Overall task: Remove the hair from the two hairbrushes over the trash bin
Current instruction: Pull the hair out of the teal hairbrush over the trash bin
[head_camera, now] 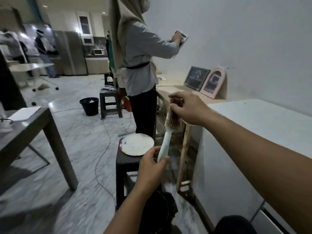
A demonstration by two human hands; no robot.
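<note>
One hairbrush [169, 130], pale handle and bristled head, is held nearly upright in the middle of the scene, above a dark stool [126, 168]. Its handle is gripped at the lower end by the left hand [151, 168], fingers and thumb wrapped round it. The top of the bristle head is pinched by the curled fingers of the right hand [187, 108], where brownish hair is seen among the bristles. On the stool top, just left of the handle, a white plate [137, 144] is set. A dark round object, blurred and not identifiable, is seen low between the forearms. A black bin [89, 106] stands on the marble floor far to the left, well apart from the brush. A second person in a grey top [138, 65] stands beyond, facing the wall. Two framed items [205, 81] are leaned against the wall on a wooden shelf, far right. A grey table [25, 132] occupies the near left.
</note>
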